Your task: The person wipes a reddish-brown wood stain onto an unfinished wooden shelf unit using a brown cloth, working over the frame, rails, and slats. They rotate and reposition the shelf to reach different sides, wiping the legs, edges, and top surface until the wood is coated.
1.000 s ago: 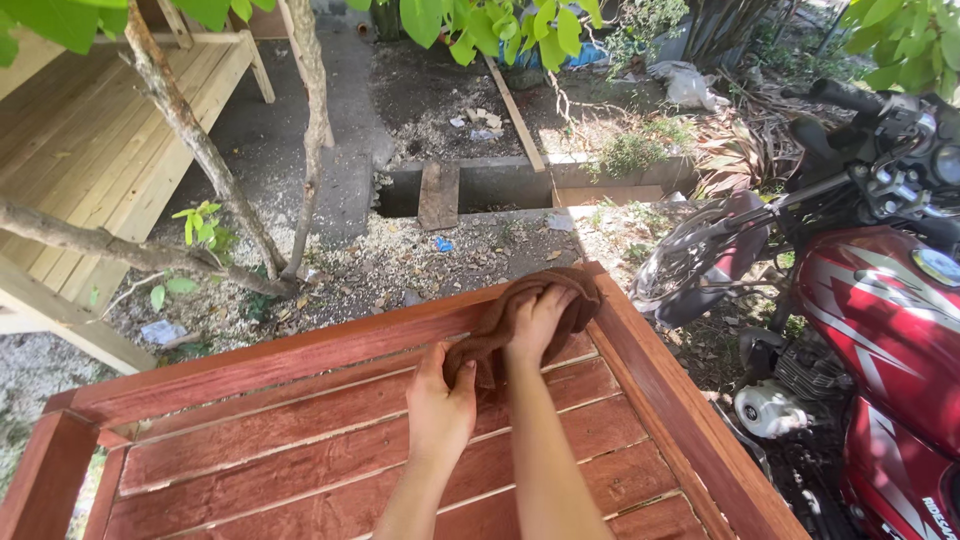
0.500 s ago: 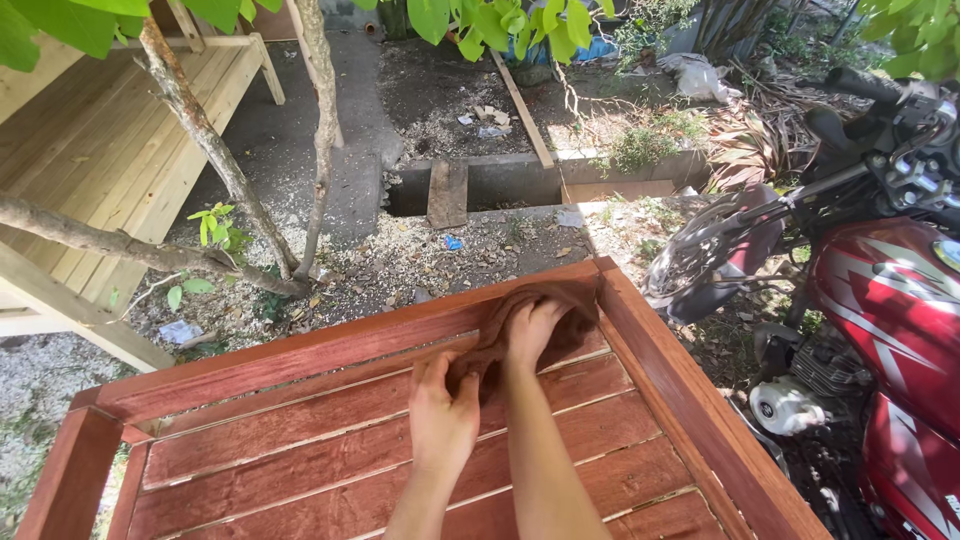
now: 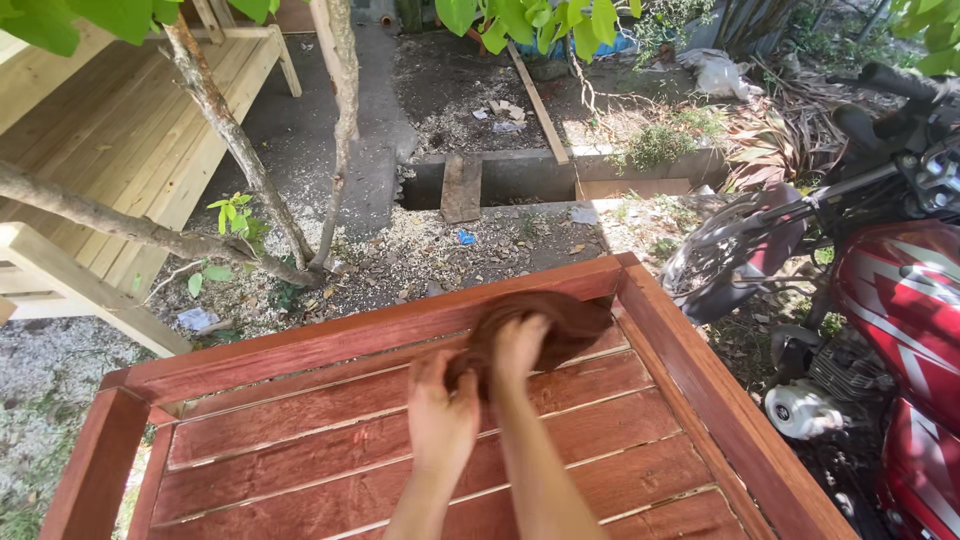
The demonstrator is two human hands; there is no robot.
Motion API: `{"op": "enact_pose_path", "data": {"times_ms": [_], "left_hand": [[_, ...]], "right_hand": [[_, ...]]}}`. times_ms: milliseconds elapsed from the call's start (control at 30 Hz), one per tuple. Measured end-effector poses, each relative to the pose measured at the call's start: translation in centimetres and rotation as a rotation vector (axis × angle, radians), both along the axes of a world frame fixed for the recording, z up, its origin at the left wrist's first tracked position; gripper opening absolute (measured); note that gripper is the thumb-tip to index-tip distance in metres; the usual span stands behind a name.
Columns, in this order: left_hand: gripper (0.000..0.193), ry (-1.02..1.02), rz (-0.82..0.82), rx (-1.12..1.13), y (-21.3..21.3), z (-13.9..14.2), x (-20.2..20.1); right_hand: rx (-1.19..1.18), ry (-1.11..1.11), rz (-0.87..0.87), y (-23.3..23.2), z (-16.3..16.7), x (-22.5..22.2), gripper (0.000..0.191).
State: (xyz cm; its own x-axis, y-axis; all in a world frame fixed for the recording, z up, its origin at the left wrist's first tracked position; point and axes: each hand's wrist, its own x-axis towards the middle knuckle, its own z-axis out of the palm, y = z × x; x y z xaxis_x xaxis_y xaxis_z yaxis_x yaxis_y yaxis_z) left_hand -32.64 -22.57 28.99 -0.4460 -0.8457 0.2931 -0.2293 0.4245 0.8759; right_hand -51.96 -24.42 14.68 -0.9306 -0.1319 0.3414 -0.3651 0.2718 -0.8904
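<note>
Both forearms stretched toward twelve o'clock over red slats [image 3: 330, 410]. Left hand [image 3: 440, 415] and right hand [image 3: 517, 345] gripping brown cloth [image 3: 555, 325], fingers curled into its folds.

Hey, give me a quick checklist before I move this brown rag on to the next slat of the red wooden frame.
1. Both hands on the crumpled brown rag: ok; left hand and right hand both grip it.
2. Rag lying on the red-stained slatted wooden frame: ok, it rests near the far right corner.
3. Slats free of loose objects: ok, only the rag and hands are on them.
4. Stain coverage even: cannot tell; the slats show lighter patches.
5. Room on the right: not ok, the red motorcycle is parked close beside the frame's right rail.
</note>
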Motion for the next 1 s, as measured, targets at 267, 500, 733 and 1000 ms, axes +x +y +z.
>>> {"op": "enact_pose_path", "data": {"times_ms": [267, 500, 733, 1000], "left_hand": [[0.020, 0.070, 0.023, 0.042, -1.1, 0.2, 1.9], [0.024, -0.027, -0.125, 0.186, 0.5, 1.7, 2.2], [0.022, -0.029, -0.048, 0.096, -3.4, 1.0, 5.4], [0.024, 0.040, 0.150, 0.329, -7.4, -0.3, 11.6]], "right_hand": [[0.154, 0.086, 0.037, 0.0, 0.5, -2.0, 0.066], [-0.005, 0.168, -0.356, 0.1, 2.1, -10.6, 0.063], [1.496, -0.058, -0.455, -4.1, 5.3, -5.3, 0.070], [1.382, -0.017, -0.402, -11.7, 2.6, 4.6, 0.063]]}}
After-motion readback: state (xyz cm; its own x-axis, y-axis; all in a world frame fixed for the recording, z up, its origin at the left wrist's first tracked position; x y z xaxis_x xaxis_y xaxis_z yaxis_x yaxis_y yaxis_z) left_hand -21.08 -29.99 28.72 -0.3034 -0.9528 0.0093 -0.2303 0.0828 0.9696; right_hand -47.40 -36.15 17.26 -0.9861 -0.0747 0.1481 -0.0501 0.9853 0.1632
